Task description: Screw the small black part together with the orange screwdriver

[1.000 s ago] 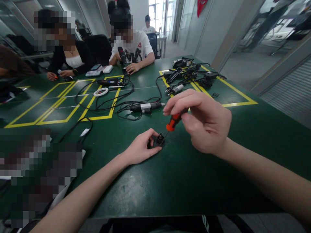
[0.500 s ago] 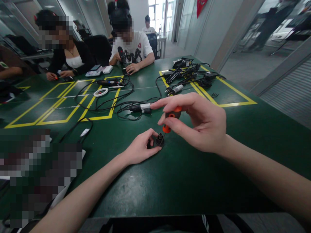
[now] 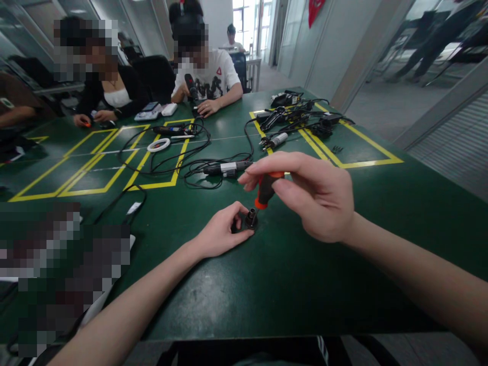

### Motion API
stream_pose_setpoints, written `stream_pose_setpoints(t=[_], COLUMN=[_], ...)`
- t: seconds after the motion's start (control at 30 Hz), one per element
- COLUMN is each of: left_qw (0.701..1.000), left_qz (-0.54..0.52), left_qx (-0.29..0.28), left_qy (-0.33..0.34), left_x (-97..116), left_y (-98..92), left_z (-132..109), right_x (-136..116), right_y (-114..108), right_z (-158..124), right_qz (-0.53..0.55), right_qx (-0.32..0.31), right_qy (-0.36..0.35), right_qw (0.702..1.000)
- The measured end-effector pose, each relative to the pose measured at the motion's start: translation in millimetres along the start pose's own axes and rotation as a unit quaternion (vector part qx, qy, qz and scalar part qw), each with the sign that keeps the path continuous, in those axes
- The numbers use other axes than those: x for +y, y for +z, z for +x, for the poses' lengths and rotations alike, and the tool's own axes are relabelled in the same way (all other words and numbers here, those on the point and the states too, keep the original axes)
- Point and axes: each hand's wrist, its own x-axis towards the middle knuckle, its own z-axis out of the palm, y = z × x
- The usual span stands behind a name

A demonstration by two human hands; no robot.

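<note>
My left hand (image 3: 219,231) rests on the green table with thumb and forefinger closed around a small dark round part (image 3: 251,219), which has a short upright collar on top. My right hand (image 3: 310,195) is above and to the right, its fingers around the handle of a short screwdriver (image 3: 264,192) with an orange and dark grip. The screwdriver leans, and its thin shaft runs down to the dark part. Whether the tip sits in a screw is too small to tell.
Beyond my hands lies a black corded tool (image 3: 224,169) with loops of cable. A white ring (image 3: 158,145) is further left. Black adapters and cords (image 3: 297,114) pile up at the back right inside yellow tape. Two people (image 3: 208,76) sit across the table.
My right hand's fingers have shifted around the screwdriver handle, and the forefinger has drawn in. The handle has tilted more. My left hand and the dark part have stayed in place.
</note>
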Motion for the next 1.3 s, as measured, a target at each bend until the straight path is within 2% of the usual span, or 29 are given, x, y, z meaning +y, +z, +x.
stream_pose_setpoints(t=[0.07,0.23,0.33,0.5,0.67,0.87,1.1,1.3], left_qw=[1.000,1.000,1.000,1.000,1.000,1.000,1.000,1.000], left_qz=[-0.003,0.001,-0.002,-0.019,-0.010,-0.011,-0.020,-0.003], left_qx=[-0.002,0.001,-0.003,-0.006,0.002,0.003,-0.001,0.001], left_qy=[0.001,0.014,0.011,0.002,0.008,0.008,0.008,0.017], left_x=[-0.2,-3.0,-2.8,-0.5,-3.3,-3.7,-2.8,-5.1], left_y=[0.0,0.9,0.8,-0.6,0.7,1.9,0.2,1.6], left_z=[-0.2,0.0,0.1,-0.2,0.0,0.0,0.0,0.3], right_x=[1.3,2.8,2.0,4.5,5.6,1.5,5.4,7.3], right_y=[-0.6,-4.2,-4.8,-1.5,-2.7,-3.8,-2.3,-0.8], right_z=[-1.1,3.3,5.4,2.5,-0.3,2.0,1.0,2.2], right_qz=[-0.012,-0.097,-0.130,-0.079,-0.049,-0.126,-0.043,-0.024], right_qx=[0.000,0.023,0.036,-0.012,-0.030,0.000,-0.040,-0.016], right_qy=[0.001,-0.075,-0.074,-0.070,-0.070,-0.070,-0.047,-0.040], right_qw=[1.000,0.992,0.988,0.994,0.996,0.990,0.997,0.999])
